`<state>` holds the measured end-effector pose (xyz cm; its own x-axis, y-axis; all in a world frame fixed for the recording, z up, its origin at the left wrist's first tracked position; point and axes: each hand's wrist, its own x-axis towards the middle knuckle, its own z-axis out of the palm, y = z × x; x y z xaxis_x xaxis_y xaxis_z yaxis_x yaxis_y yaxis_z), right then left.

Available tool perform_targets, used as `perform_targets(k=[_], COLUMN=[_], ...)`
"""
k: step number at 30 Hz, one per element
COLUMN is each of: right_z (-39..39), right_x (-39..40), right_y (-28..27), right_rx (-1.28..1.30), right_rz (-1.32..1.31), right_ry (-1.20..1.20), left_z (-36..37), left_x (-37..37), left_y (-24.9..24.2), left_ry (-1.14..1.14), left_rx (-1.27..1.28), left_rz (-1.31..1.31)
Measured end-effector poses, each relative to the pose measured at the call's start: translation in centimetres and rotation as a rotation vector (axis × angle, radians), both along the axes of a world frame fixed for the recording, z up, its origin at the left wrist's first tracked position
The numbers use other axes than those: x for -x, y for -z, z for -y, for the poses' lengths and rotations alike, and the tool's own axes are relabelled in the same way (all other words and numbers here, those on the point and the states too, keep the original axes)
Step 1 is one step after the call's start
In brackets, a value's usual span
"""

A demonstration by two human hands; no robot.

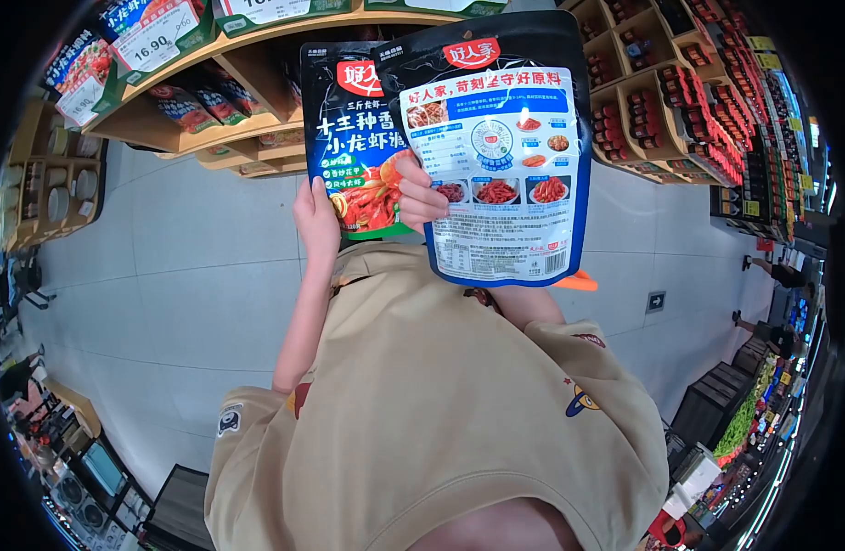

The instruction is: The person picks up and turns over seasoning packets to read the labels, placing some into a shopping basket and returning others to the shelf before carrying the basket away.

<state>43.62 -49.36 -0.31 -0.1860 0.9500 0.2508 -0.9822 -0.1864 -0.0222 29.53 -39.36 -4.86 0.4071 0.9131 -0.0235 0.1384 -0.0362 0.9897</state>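
Left hand (319, 222) grips a flat, blue-black, crayfish-printed plastic pouch (358, 142), right hand (422, 195) curls round a flat, white-panelled, blue-edged plastic pouch (507, 156); loosened edge grips could let either slip.

Loose tan T-shirt (422, 395) with short, wide sleeves (243, 468) and a stitched round collar (496, 486) at bottom centre; dark-and-white patch (230, 421) lower left, yellow-and-blue emblem (583, 402) right of centre.

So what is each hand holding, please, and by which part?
Left hand: rear pouch, by its lower left edge. Right hand: front pouch, by its left edge.
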Motion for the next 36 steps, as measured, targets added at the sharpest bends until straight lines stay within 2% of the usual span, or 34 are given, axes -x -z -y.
perform_targets(k=[4,6,11,13,19,26,28,33,36], right_z=[-0.1,-0.6,0.1,0.4,-1.1,-0.9,-1.6,-1.4,-0.4], right_x=[-0.3,-0.9,-0.5,-0.3,-0.4,-0.4,-0.7,-2.0,-1.8], right_y=[0.2,2.0,1.6,1.0,3.3,3.5,3.9,4.7,3.4], right_rx=[0.006,-0.192,-0.119,-0.011,-0.205,-0.099,-0.259,-0.324,-0.165], right_rz=[0.022,0.103,0.028,0.025,0.038,-0.034,-0.009,0.107,0.137], right_ry=[0.007,0.021,0.032,0.045,0.001,-0.020,-0.060,0.040,0.098], left_z=[-0.2,-0.2,0.1,0.0,-0.1,0.0,0.2,0.2,0.2], left_x=[0.2,0.2,0.0,0.1,0.2,0.4,0.2,0.5,0.3], left_y=[0.5,0.5,0.7,1.2,1.6,1.2,0.8,0.9,1.2], left_ry=[0.007,0.009,-0.023,-0.011,-0.015,0.009,-0.011,-0.023,-0.027], left_rx=[-0.019,-0.013,0.004,-0.003,-0.003,-0.010,0.024,-0.005,0.030], left_rz=[0.000,-0.001,0.064,0.057,0.024,-0.018,0.051,-0.051,0.028])
